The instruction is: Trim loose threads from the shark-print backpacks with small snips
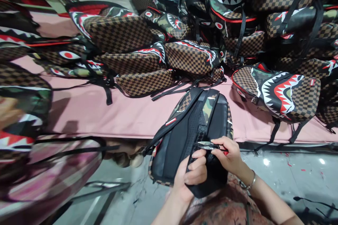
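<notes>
- The person's right hand (228,153) is closed on a pair of small pointed metal snips with dark and red handles (208,145), their blades reaching left toward the other hand; whether the blades are parted is too small to tell.
- The person's left hand (194,172) has its fingers curled around a narrow black strap (189,161), just below and left of the blade tips.
- The strap belongs to a backpack with a black padded back panel and brown checkered sides (179,144), at the lower centre of the frame. It lies under both hands, its back panel facing up, its upper part over the edge of a long table covered in pink cloth (132,119). Its inside is hidden.
- In the upper left, a brown checkered backpack with a shark-tooth print (118,33) gapes at the top, showing red lining; what it holds cannot be made out.
- Right of the hands, a checkered and camouflage backpack with red-and-white shark teeth (280,91) lies on the pink cloth.
- More patterned backpacks (229,10) are piled across the upper right.
- At the left edge, another person's blurred hand (10,112) is at a checkered, shark-toothed backpack (29,100).
</notes>
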`<action>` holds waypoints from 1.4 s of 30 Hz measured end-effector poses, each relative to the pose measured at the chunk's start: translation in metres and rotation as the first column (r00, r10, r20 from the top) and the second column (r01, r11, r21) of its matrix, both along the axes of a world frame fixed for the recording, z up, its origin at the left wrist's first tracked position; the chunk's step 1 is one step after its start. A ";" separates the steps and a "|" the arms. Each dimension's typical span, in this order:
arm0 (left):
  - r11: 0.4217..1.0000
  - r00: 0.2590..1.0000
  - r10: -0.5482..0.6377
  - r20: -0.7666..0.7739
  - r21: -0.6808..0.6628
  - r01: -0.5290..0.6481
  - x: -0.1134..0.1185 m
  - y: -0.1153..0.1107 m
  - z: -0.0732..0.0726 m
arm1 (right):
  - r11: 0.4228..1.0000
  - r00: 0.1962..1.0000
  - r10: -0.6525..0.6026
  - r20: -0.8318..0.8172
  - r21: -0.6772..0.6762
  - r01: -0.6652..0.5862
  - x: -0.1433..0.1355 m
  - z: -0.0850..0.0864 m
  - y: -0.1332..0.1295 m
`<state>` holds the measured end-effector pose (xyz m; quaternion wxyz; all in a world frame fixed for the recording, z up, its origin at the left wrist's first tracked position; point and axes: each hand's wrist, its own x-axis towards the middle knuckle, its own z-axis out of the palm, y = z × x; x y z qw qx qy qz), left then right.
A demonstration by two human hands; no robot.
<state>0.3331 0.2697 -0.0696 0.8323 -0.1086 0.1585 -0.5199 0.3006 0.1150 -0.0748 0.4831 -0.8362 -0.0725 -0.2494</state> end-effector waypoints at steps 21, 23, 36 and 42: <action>0.456 0.055 -0.721 0.691 0.532 -0.713 0.002 0.012 0.021 | 0.814 0.978 0.037 -0.203 0.574 0.088 -0.003 -0.024 -0.051; 0.320 0.070 -0.780 0.622 0.492 -0.810 0.002 0.017 0.014 | 0.876 0.972 0.016 -0.233 0.473 0.099 -0.004 -0.026 -0.059; 0.174 -0.114 -0.968 0.222 0.270 -0.947 0.001 0.029 -0.012 | 0.987 0.949 0.126 -0.288 -0.057 -0.149 0.005 -0.025 -0.013; 0.070 0.070 -0.951 0.300 0.433 -0.899 0.009 0.022 -0.027 | 0.990 0.945 0.131 -0.301 -0.015 -0.142 0.001 -0.033 -0.009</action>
